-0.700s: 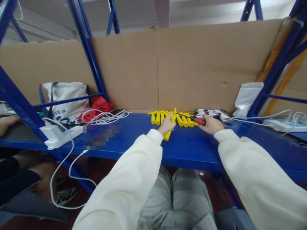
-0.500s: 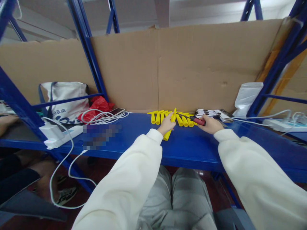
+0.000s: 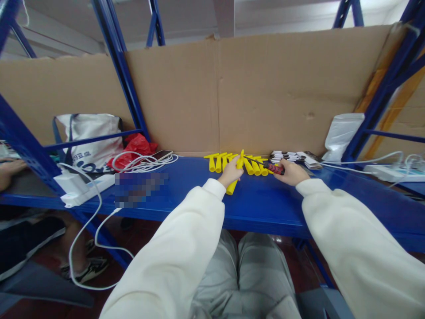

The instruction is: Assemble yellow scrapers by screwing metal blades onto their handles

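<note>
Near the blue table's [image 3: 265, 204] back edge, the left hand [image 3: 228, 174] grips a yellow piece [image 3: 232, 187] while the right hand [image 3: 292, 173] holds a screwdriver [image 3: 274, 168] pointed at its top.

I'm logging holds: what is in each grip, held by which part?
Left grip: a yellow piece, near its middle. Right grip: a thin-shafted tool, by its handle.
</note>
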Demonstrator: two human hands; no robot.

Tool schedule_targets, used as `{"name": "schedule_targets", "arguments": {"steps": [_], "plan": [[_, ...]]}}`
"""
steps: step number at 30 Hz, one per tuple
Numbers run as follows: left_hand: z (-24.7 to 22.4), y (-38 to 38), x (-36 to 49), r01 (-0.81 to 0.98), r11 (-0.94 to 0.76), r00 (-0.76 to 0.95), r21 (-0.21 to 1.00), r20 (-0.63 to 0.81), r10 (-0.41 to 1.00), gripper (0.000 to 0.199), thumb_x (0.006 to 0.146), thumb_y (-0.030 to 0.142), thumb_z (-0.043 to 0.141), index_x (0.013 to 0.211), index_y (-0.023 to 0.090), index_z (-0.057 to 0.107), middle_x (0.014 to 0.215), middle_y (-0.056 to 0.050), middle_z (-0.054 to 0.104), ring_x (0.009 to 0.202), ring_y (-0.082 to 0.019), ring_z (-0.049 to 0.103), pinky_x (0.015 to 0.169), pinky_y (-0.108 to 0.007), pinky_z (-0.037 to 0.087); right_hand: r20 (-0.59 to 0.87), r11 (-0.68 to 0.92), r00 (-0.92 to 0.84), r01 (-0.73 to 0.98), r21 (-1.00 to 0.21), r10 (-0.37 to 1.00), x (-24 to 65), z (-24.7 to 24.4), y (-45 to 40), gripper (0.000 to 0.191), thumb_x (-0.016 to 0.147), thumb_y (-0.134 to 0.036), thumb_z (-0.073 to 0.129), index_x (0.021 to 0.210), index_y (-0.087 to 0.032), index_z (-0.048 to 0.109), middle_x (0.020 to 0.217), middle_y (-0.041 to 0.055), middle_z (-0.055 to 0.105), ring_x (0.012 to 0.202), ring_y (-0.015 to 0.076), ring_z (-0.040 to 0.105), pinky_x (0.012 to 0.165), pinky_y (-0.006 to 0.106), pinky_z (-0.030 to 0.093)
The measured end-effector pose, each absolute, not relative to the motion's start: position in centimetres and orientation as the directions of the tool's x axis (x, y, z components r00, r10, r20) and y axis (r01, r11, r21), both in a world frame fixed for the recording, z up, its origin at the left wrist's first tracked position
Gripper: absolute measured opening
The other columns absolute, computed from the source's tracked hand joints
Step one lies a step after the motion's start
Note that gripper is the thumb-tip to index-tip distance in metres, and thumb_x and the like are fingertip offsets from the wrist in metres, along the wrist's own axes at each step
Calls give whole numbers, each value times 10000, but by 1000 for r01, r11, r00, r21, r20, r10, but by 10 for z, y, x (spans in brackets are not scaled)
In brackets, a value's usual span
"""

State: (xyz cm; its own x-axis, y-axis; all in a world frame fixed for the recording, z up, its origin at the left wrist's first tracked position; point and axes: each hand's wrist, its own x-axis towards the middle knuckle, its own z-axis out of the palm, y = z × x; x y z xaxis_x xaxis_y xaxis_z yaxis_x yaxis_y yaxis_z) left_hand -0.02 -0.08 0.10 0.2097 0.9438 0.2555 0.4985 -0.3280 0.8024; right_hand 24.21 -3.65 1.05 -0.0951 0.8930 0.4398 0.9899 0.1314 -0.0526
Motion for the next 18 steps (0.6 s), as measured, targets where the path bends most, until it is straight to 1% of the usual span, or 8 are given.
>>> {"name": "schedule_targets", "arguments": {"steps": [5,10,14,16,18], "plan": [[1,-2,0,487,-330,219,809,252,943,762,783,58,516,1516,205,370,1180,-102,674,628,-139,688,660,-262,577,449,47,-9,996,-75,894,241,10,-39,252,773,-384,581,966,-224,566,813,89,707,683,248,646,573,296,392],[0,0,0,471,-327,213,819,254,943,777,775,79,533,1522,205,362,1203,-117,666,641,-149,689,651,-270,579,455,67,-20,994,-87,890,240,13,-41,290,776,-390,570,1011,-223,595,870,96,717,719,257,656,602,310,418],[-1,0,0,460,-337,203,821,272,941,773,772,94,547,1518,195,371,1146,-114,679,630,-146,675,634,-275,582,458,129,-70,987,-99,886,240,13,-41,256,787,-372,540,953,-200,631,909,117,715,781,262,658,655,323,446],[-1,0,0,460,-339,198,821,277,940,780,766,79,541,1518,194,371,1127,-108,683,622,-144,672,624,-271,579,474,158,-96,983,-92,875,240,13,-40,235,786,-374,536,906,-198,636,896,117,709,782,257,653,668,324,451],[0,-1,0,463,-342,198,818,281,939,785,763,59,526,1520,189,366,1122,-106,684,604,-138,667,610,-264,572,506,164,-101,983,-83,857,241,12,-39,237,776,-386,548,898,-201,632,900,115,704,779,254,650,664,323,450]]}}
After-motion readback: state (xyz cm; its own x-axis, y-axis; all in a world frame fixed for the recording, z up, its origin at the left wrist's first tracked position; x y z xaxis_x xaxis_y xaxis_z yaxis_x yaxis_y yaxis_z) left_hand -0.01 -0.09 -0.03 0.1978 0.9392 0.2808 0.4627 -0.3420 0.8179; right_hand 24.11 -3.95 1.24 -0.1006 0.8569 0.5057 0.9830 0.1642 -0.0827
